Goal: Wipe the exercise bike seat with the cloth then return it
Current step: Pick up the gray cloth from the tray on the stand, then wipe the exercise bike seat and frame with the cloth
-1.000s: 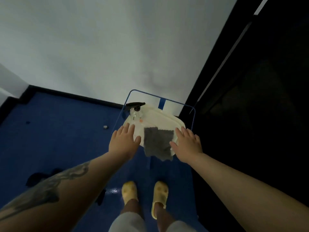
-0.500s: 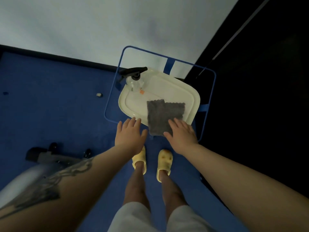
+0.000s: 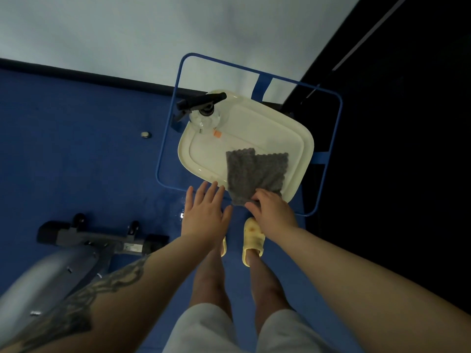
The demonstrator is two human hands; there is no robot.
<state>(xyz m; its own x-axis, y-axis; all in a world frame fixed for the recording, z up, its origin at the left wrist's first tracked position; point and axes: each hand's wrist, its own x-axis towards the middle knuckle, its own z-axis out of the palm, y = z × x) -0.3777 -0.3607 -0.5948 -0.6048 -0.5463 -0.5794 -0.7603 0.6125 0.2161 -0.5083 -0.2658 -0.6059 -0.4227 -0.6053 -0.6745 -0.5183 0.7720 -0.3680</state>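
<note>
A grey cloth (image 3: 254, 174) lies on a cream tray (image 3: 288, 138), its near end hanging over the tray's front rim. My right hand (image 3: 272, 212) pinches that hanging corner between thumb and fingers. My left hand (image 3: 205, 212) hovers flat with fingers spread, just left of the cloth and in front of the tray, holding nothing. Part of the exercise bike (image 3: 63, 266) shows at the lower left: a grey body and its base bar with small wheels. The seat is out of view.
A clear spray bottle with a black trigger (image 3: 204, 110) stands at the tray's far left corner. The tray rests on a blue-framed stand (image 3: 334, 154) against a white wall. Dark panels fill the right side. A small object (image 3: 145, 134) lies on the blue floor.
The view has tilted down and closer to the tray. My right hand has curled from flat onto the cloth's near corner and now grips it. The left hand stays open.
</note>
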